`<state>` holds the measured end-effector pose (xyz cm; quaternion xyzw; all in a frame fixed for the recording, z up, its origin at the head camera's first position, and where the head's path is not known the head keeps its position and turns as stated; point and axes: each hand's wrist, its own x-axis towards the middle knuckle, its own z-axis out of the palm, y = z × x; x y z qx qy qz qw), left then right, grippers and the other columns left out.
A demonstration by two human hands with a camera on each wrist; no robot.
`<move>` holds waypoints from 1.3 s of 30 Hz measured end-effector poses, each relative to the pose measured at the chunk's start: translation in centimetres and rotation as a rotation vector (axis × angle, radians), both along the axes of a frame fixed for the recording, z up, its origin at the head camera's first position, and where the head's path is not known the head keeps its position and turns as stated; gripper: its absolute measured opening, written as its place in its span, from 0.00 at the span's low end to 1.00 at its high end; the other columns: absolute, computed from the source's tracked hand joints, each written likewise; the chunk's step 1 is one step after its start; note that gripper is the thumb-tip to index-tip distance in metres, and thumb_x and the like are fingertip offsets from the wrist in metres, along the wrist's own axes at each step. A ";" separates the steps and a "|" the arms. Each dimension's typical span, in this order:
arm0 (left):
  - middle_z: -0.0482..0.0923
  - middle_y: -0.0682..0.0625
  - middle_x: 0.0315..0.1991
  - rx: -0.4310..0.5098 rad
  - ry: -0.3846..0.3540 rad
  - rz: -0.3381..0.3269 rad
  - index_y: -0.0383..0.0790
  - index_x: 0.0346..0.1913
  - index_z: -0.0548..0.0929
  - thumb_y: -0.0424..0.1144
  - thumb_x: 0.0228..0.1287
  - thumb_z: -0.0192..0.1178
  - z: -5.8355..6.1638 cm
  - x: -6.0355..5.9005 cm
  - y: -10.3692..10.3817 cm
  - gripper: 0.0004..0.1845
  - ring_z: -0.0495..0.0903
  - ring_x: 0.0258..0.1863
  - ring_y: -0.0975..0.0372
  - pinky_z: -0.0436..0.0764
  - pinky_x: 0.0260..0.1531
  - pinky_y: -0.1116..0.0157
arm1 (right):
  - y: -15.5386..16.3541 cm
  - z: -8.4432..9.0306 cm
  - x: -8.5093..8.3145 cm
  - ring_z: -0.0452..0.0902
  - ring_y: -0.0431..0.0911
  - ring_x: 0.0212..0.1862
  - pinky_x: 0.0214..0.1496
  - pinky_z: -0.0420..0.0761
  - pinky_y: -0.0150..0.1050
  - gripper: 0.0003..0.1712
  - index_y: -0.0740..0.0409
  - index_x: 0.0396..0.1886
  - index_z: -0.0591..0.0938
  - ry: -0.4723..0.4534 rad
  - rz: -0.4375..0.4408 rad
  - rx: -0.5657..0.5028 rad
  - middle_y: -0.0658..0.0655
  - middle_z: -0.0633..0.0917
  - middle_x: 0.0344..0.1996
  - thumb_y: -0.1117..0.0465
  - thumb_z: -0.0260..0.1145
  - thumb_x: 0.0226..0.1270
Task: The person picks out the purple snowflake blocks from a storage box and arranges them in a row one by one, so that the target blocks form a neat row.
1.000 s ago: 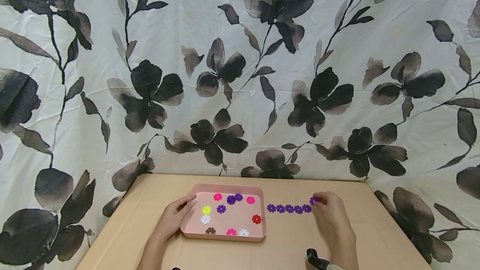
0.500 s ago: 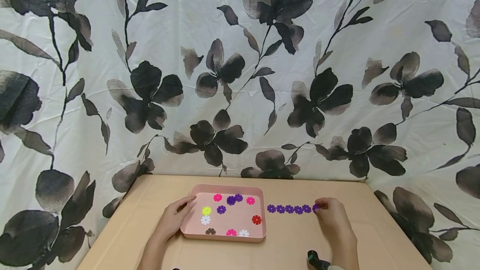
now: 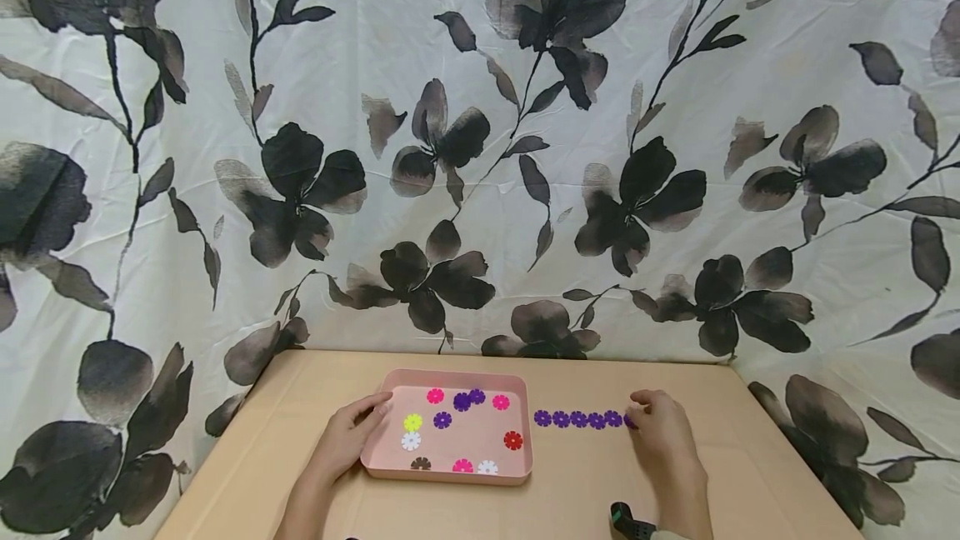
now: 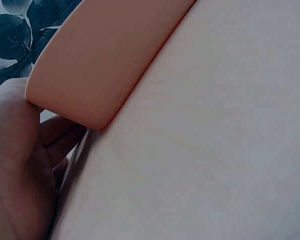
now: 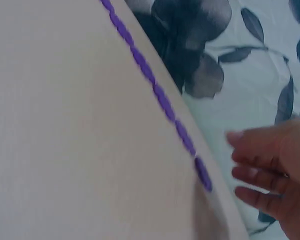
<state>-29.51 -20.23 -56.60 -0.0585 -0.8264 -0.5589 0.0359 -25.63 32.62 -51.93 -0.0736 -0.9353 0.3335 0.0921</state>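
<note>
A row of purple flower discs (image 3: 578,418) is laid on the tan table (image 3: 570,498), just right of the pink tray (image 3: 450,473); 5 discs are counted clear of the hand in the head view, with a 6th partly hidden at the right end. The right hand (image 3: 663,440) is placed at that right end, fingertips (image 3: 636,399) at or just beside the last disc. In the right wrist view the fingers (image 5: 262,175) are seen straight and loosely spread, nothing gripped, the last disc (image 5: 202,172) lying just beside them (contact cannot be told).

The left hand (image 3: 345,438) is set on the tray's left edge, thumb over the rim and fingers (image 4: 60,135) curled under the wall, so the tray is held.

Inside the tray, loose discs are noted: 3 pink, 3 purple, 2 white, 1 yellow, 1 red, 1 brown, lying apart except 2 purple ones touching near the far wall.

A floral cloth (image 3: 480,148) is hung behind the table.
</note>
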 end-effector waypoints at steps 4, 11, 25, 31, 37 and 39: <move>0.78 0.45 0.70 -0.007 0.000 0.004 0.47 0.66 0.84 0.44 0.77 0.61 -0.1 0.0 0.0 0.19 0.71 0.75 0.50 0.68 0.76 0.50 | -1.5 0.9 -0.4 0.81 0.61 0.56 0.55 0.85 0.56 0.21 0.66 0.63 0.82 0.090 0.036 -0.031 0.68 0.84 0.58 0.63 0.66 0.75; 0.78 0.46 0.70 -0.014 -0.003 0.009 0.47 0.66 0.84 0.44 0.77 0.61 0.0 0.1 0.1 0.19 0.72 0.74 0.52 0.69 0.75 0.53 | -5.1 2.0 -1.8 0.82 0.58 0.53 0.47 0.86 0.42 0.18 0.63 0.59 0.85 0.248 0.090 -0.051 0.62 0.84 0.53 0.63 0.71 0.72; 0.78 0.46 0.70 -0.015 -0.006 0.013 0.50 0.65 0.85 0.44 0.77 0.62 0.0 0.0 0.0 0.18 0.72 0.74 0.52 0.69 0.76 0.51 | -11.4 2.6 -2.4 0.82 0.56 0.54 0.55 0.87 0.51 0.18 0.57 0.59 0.85 0.277 0.232 -0.169 0.59 0.85 0.54 0.62 0.73 0.70; 0.76 0.43 0.72 -0.016 0.001 0.002 0.49 0.66 0.84 0.48 0.77 0.61 0.0 0.2 -0.1 0.19 0.69 0.76 0.47 0.67 0.76 0.47 | -13.7 2.1 -2.4 0.82 0.49 0.52 0.51 0.87 0.41 0.19 0.53 0.60 0.85 0.232 0.260 -0.168 0.54 0.85 0.54 0.62 0.73 0.70; 0.76 0.43 0.72 -0.020 -0.006 -0.006 0.49 0.67 0.83 0.47 0.78 0.60 0.2 0.2 -0.2 0.20 0.70 0.75 0.47 0.68 0.76 0.46 | -16.3 1.8 -2.0 0.80 0.50 0.53 0.50 0.88 0.39 0.18 0.49 0.60 0.85 0.145 0.331 -0.197 0.51 0.83 0.57 0.61 0.71 0.72; 0.76 0.43 0.72 -0.022 -0.003 -0.010 0.49 0.67 0.83 0.47 0.78 0.60 0.3 0.2 -0.2 0.20 0.70 0.75 0.47 0.68 0.76 0.46 | -17.0 1.7 -2.0 0.80 0.51 0.53 0.51 0.88 0.40 0.19 0.50 0.60 0.85 0.134 0.361 -0.206 0.53 0.83 0.57 0.62 0.71 0.72</move>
